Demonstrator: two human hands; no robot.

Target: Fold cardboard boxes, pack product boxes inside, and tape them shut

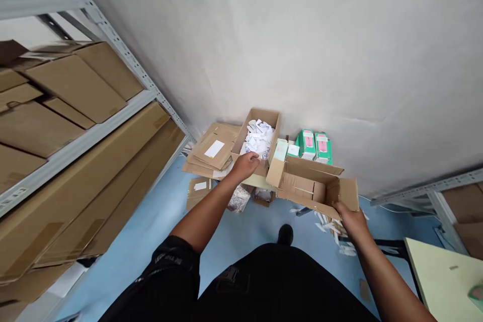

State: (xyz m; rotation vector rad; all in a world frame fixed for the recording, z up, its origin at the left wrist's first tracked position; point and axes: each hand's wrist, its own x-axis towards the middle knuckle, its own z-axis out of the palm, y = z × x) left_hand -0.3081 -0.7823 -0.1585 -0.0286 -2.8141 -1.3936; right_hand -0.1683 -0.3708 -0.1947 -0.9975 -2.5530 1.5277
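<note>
While the person stands over the blue floor, both arms reach forward and down toward cartons by the wall.
Right hand: the right hand [349, 216] is clamped on the near edge of an open empty carton [311, 186], held up off the floor with its flaps spread.
Left hand: the left hand [245, 165] is curled over something small at the near rim of the paper-filled carton [258, 138]; I cannot tell exactly what it pinches.
Floor near the feet: white scraps [332, 226] lie scattered under the empty carton, just beside a black shoe [285, 234].
Floor by the wall: the paper-filled carton stands against the wall, flattened cartons [213, 151] just left of it, green boxes [315, 145] just right.
Left side: a metal rack [86, 136] holds large flat cartons.
Right corner: a pale green table [441, 271] shows its near corner.
</note>
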